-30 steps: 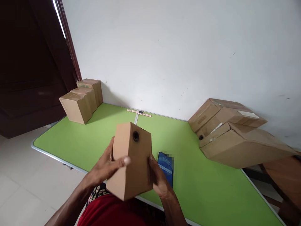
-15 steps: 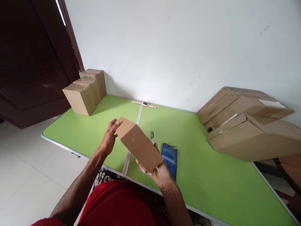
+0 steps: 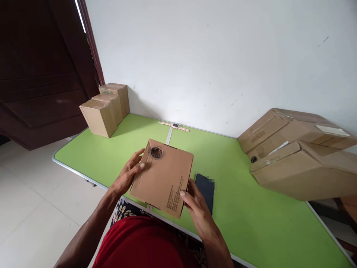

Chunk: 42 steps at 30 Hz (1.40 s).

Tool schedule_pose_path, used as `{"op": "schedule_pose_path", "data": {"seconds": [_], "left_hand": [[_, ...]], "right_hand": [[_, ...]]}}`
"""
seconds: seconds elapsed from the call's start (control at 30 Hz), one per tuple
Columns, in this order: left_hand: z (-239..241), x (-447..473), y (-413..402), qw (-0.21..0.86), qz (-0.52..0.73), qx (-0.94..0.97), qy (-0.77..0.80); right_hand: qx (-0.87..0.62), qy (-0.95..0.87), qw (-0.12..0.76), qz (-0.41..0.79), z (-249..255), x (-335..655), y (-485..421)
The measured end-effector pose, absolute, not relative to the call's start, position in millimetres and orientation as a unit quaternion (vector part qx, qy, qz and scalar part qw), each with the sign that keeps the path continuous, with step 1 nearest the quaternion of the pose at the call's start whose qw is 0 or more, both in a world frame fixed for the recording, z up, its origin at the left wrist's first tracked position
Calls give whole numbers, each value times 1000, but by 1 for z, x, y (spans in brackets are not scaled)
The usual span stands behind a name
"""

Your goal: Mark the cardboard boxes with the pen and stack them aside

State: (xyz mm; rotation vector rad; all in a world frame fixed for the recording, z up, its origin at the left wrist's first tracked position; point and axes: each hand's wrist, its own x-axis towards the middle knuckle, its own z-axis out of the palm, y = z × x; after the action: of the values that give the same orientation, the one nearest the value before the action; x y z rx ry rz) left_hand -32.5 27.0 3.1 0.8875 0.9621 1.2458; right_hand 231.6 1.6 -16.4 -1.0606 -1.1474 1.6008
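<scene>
A small brown cardboard box [image 3: 164, 175] is held up over the front edge of the table, its broad printed face turned toward me. Near its upper left corner is a dark ring-shaped mark [image 3: 156, 152]; lines of small black print run along the lower right. My left hand [image 3: 129, 173] grips the left edge, thumb on the face and fingers behind. On the right edge, my right hand [image 3: 195, 201] holds it the same way, its thumb close to the print. A phone [image 3: 205, 191] with a dark screen lies just right of my right hand.
On the green folding table [image 3: 240, 223], several cardboard boxes [image 3: 100, 119] stand in a row at the back left. Two larger cartons [image 3: 304, 167] lean at the right end. A watch with its strap laid flat [image 3: 175, 126] lies by the wall.
The box has been turned from a narrow plain side to its broad printed face. My right hand has shifted from underneath to the right edge. The phone screen has gone dark.
</scene>
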Motion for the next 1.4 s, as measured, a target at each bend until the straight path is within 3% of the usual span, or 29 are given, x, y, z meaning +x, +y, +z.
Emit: {"op": "schedule_pose_path", "data": {"seconds": [0.27, 0.57, 0.77, 0.83, 1.07, 1.23, 1.4], "left_hand": [[5, -15, 1, 618, 492, 467, 398], [5, -16, -12, 539, 437, 437, 572], [-2, -5, -22, 528, 385, 473, 591], [0, -4, -26, 513, 381, 486, 596], [6, -12, -28, 424, 352, 514, 658], [7, -10, -27, 413, 324, 521, 673], [0, -24, -32, 483, 316, 514, 635]], "right_hand": [[-512, -428, 478, 572, -11, 229, 6], [-588, -505, 393, 495, -12, 213, -9], [-650, -574, 427, 257, -23, 195, -5], [-631, -618, 409, 230, -21, 189, -1], [-651, -675, 294, 182, 3, 165, -7], [-656, -671, 296, 178, 6, 160, -12], [-589, -657, 346, 319, -2, 202, 7]]}}
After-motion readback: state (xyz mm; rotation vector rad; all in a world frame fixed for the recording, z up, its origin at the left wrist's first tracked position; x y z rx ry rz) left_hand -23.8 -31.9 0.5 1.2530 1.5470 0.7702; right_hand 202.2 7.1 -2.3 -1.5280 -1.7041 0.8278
